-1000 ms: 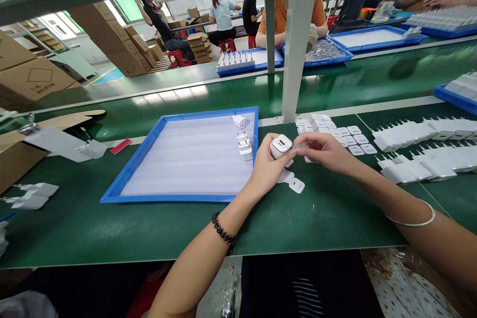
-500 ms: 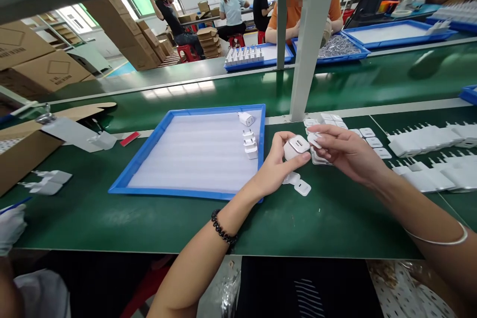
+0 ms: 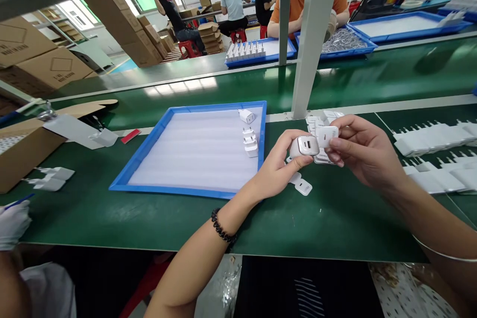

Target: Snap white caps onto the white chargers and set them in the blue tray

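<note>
My left hand (image 3: 280, 164) is closed around a white charger (image 3: 307, 145), its end with the port turned up toward me. Pinched between thumb and fingers of my right hand (image 3: 363, 151) is a small white cover plate (image 3: 328, 136) with a slot, close beside the charger. Whether the two touch I cannot tell. Loose cover plates (image 3: 303, 187) lie on the green bench under my left hand. More of these plates are stacked behind my right hand, partly hidden by it.
A blue-rimmed tray (image 3: 175, 192) with a few chargers (image 3: 250, 146) stands left of my hands. Rows of chargers (image 3: 428, 139) lie at the right. A metal post (image 3: 302, 79) rises behind my hands. A co-worker's gloved hand (image 3: 15, 223) is at the far left.
My right hand has turned, so the cover plate now faces me with its slot showing. The charger in my left hand has moved slightly right and tilted toward me.
</note>
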A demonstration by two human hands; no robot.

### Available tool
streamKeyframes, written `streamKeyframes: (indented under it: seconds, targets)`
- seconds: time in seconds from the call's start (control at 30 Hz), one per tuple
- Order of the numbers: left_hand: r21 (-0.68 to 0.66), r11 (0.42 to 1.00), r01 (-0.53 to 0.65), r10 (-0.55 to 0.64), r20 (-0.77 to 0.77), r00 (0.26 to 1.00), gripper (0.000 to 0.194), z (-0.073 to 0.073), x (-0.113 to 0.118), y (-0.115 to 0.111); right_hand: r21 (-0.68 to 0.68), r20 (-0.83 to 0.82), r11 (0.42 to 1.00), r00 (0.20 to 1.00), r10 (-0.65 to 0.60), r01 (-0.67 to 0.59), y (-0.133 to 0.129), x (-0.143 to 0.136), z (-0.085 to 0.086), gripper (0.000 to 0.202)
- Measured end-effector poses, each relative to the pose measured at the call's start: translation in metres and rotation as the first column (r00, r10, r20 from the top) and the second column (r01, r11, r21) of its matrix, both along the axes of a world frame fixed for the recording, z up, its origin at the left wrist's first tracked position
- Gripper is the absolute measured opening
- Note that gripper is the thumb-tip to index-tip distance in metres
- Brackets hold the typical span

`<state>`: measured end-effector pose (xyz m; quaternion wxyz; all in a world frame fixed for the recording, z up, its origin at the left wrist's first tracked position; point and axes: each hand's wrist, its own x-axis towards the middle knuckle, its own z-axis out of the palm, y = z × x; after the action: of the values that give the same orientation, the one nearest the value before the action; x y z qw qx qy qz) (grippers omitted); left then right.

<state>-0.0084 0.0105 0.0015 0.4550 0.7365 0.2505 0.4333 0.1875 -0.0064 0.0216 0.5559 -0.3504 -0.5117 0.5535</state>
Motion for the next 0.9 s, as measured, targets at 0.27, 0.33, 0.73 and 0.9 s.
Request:
streamKeyframes:
  seconds: [0.27, 0.33, 0.73, 0.9]
  targets:
    - [0.169, 0.984, -0.048, 0.049, -0.001, 0.999, 0.034, -0.001, 0.000, 0.002, 0.158, 0.130, 0.987, 0.991, -0.015, -0.006, -0.013, -0.007, 0.005, 0.008]
    - [0.202, 0.978, -0.052, 0.057, -0.020, 0.998, 0.033, 0.000, 0.000, 0.002, 0.152, 0.138, 0.988, 0.990, -0.026, 0.005, -0.015, -0.008, 0.005, 0.007]
    - [0.304, 0.950, -0.064, 0.079, -0.036, 0.996, 0.029, 0.000, 0.001, 0.001, 0.062, 0.137, 0.998, 0.990, -0.025, 0.017, -0.015, -0.011, 0.001, 0.009]
    - [0.332, 0.940, -0.075, 0.094, -0.043, 0.995, 0.030, 0.000, 0.002, 0.001, 0.048, 0.146, 0.998, 0.988, -0.045, 0.038, -0.016, -0.013, 0.002, 0.009]
